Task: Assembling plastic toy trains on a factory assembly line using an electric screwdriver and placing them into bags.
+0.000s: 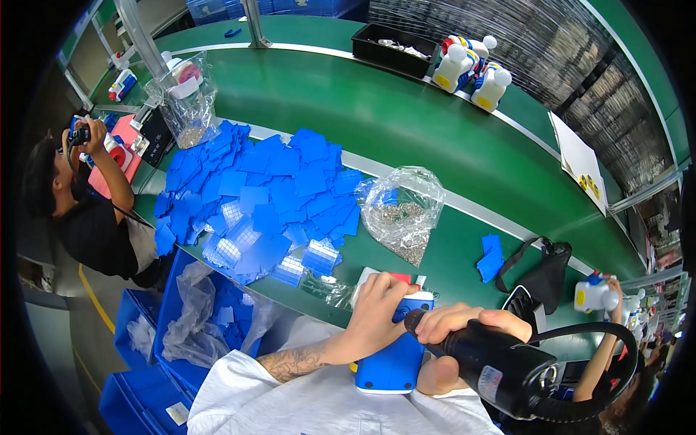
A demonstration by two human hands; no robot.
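A blue and white plastic toy (389,367) lies at the table's near edge against my body, its flat blue side with dark round holes turned up. My left hand (377,306) is closed on its far end, fingertips pressed near a hole. In my right hand (471,328) is a black electric screwdriver (502,371), gripped around its body. Its tip points left onto the toy beside my left fingers; the exact contact point is hidden. Just beyond my left hand is an open clear bag of small screws (406,235).
A big heap of blue plastic pieces (268,188) covers the left of the table. Another clear bag (190,109) stands behind it. Blue bins (156,377) sit below left. A black pouch (544,272) lies right. Other people (87,210) are on both sides.
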